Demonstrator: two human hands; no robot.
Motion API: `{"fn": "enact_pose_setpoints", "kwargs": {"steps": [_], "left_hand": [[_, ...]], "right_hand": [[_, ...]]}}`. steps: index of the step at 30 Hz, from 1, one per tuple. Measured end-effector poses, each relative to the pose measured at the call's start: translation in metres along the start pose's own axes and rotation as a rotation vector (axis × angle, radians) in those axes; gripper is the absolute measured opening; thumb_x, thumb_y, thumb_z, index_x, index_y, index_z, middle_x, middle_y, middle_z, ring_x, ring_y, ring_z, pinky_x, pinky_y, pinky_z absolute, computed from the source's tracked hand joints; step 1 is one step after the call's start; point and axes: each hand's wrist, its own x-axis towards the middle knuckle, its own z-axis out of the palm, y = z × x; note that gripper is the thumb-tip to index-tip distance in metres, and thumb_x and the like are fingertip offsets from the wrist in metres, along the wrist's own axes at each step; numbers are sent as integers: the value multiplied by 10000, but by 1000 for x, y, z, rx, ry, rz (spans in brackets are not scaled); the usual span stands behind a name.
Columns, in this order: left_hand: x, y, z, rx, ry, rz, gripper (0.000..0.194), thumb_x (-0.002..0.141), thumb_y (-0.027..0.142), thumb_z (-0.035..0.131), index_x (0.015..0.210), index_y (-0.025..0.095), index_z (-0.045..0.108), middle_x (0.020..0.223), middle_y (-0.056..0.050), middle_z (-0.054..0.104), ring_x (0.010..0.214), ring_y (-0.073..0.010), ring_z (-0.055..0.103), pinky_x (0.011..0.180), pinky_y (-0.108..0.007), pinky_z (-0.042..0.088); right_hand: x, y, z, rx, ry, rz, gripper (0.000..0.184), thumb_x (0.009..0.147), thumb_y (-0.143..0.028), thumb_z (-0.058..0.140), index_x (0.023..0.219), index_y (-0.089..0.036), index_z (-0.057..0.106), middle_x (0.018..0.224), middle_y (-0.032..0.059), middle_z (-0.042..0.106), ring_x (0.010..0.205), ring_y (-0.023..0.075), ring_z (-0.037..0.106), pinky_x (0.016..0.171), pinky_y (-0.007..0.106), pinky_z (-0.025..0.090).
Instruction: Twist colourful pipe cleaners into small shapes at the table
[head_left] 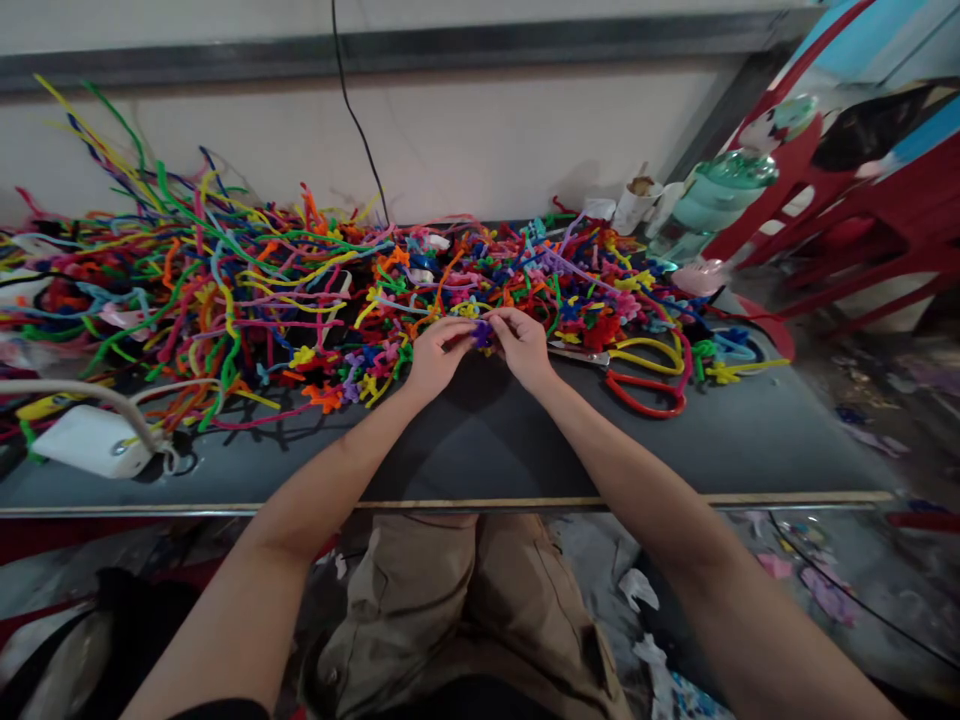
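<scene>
My left hand (439, 352) and my right hand (523, 345) meet over the middle of the dark table. Between their fingertips is a small purple pipe-cleaner flower (481, 335), pinched from both sides. A little yellow shows just under it; I cannot make out whether it belongs to the flower. Right behind my hands lies a heap of bent pipe-cleaner flowers (525, 270) in many colours. To the right of my right hand rests a pair of scissors (645, 375) with one yellow and one red handle loop.
Long loose pipe cleaners (247, 250) pile up at the left. A white power strip (97, 440) with a cable lies at the front left. At the back right stand a paper cup (636, 205) and a green plastic bottle (712, 200). Red chairs (892, 210) are beyond.
</scene>
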Motion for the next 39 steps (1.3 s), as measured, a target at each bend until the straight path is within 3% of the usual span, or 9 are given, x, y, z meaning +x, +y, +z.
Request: {"fn": "enact_pose_setpoints", "kwargs": {"steps": [7, 13, 18, 22, 23, 26, 29, 35, 39], "left_hand": [[-2, 9, -5, 256, -13, 173, 122, 860, 183, 626, 940, 190, 717, 1013, -67, 714, 956, -175, 663, 815, -325, 543], [-3, 5, -5, 578, -208, 169, 116, 824, 157, 608, 851, 172, 720, 964, -82, 720, 928, -226, 654, 848, -388, 501], [4, 20, -21, 462, -143, 172, 278, 942, 282, 438, 1036, 166, 672, 1027, -90, 700, 955, -194, 633, 883, -347, 478], [6, 40, -33, 490, -603, 217, 586, 776, 600, 646, 1203, 201, 604, 741, 0, 677, 693, -155, 613, 676, -254, 443], [5, 42, -32, 570, -639, 202, 602, 747, 614, 669, 1184, 204, 618, 719, 2, 670, 682, -161, 612, 645, -249, 423], [3, 36, -25, 763, -624, 129, 391, 839, 496, 614, 1077, 191, 674, 794, -43, 693, 755, -194, 634, 605, -259, 390], [3, 24, -19, 732, -561, 54, 255, 881, 397, 561, 879, 187, 705, 861, -60, 704, 799, -194, 633, 621, -265, 396], [10, 15, -22, 388, -223, -196, 374, 888, 422, 516, 613, 171, 547, 556, 18, 532, 553, -120, 473, 567, -254, 346], [10, 15, -21, 320, -157, -250, 378, 885, 412, 515, 592, 174, 498, 539, 28, 476, 545, -109, 436, 553, -250, 322]], "right_hand": [[-5, -7, 0, -31, 21, -56, 401, 869, -601, 525, 883, -221, 652, 619, -12, 587, 457, 99, 488, 435, 246, 416], [-12, -12, 5, -248, -64, -169, 288, 900, -437, 534, 870, -192, 681, 701, 15, 655, 583, 117, 585, 582, 259, 483], [-3, -3, -1, -294, 31, -169, 225, 909, -339, 517, 903, -175, 671, 733, 32, 666, 657, 137, 620, 625, 267, 483], [4, 2, -9, -251, 117, -123, 250, 929, -366, 486, 923, -179, 651, 670, 12, 633, 601, 127, 596, 620, 271, 483], [5, 3, -10, -250, 124, -116, 257, 931, -377, 483, 926, -182, 650, 672, 10, 633, 597, 124, 592, 624, 272, 484], [5, 5, -9, -265, 93, -121, 270, 933, -396, 483, 923, -188, 654, 669, 6, 625, 604, 122, 586, 634, 271, 480], [3, 3, -8, -295, 51, -137, 285, 938, -403, 474, 919, -187, 660, 662, 6, 616, 595, 122, 572, 614, 268, 461], [-5, -10, -14, -509, -69, -220, 363, 948, -463, 454, 921, -175, 673, 697, 27, 653, 580, 125, 554, 575, 261, 427], [-10, -15, -12, -770, -217, -323, 354, 900, -468, 568, 1085, -183, 669, 979, 87, 727, 835, 205, 663, 679, 293, 469]]}}
